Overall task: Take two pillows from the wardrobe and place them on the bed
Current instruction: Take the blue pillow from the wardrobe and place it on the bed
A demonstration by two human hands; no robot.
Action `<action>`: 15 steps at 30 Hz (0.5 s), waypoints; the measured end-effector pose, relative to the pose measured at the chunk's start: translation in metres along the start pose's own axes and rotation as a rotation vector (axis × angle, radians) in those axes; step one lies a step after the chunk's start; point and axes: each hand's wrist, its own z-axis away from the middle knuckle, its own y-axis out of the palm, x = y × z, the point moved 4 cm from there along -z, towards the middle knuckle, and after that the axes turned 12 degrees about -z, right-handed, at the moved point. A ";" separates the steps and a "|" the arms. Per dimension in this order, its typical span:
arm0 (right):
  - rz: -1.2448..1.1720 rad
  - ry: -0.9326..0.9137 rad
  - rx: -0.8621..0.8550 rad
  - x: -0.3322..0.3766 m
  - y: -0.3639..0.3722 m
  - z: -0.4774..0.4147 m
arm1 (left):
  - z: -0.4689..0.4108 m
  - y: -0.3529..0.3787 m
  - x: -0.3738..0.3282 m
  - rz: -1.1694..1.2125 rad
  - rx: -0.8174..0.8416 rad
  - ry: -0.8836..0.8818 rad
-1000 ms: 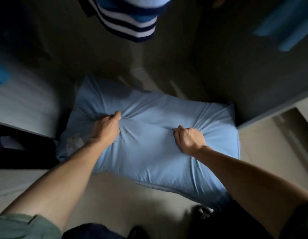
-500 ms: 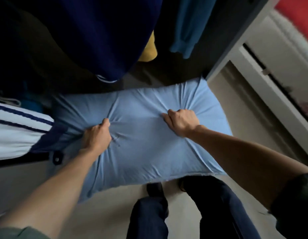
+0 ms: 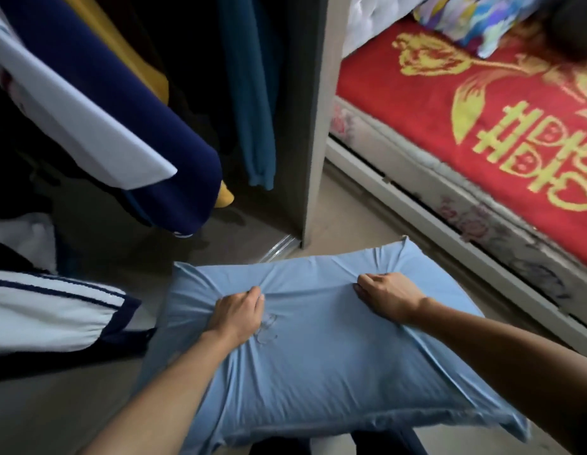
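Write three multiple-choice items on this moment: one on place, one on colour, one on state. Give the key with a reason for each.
1. Where is the pillow?
A. on the bed
B. held outside the wardrobe
C. on the floor

2. What colour is the blanket on the bed?
A. green
B. grey
C. red with gold patterns

3. How are the hands placed?
A. both bunching the pillowcase
B. one free
C. both empty

Key: 1 B, it is carried in front of the wardrobe, short of the bed. 2 C, red cloth with gold motifs. 3 A, the left hand and right hand each clench gathered fabric.
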 end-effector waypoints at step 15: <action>0.194 0.261 -0.418 -0.179 -0.259 0.097 | -0.130 -0.190 -0.269 -0.221 -0.461 0.378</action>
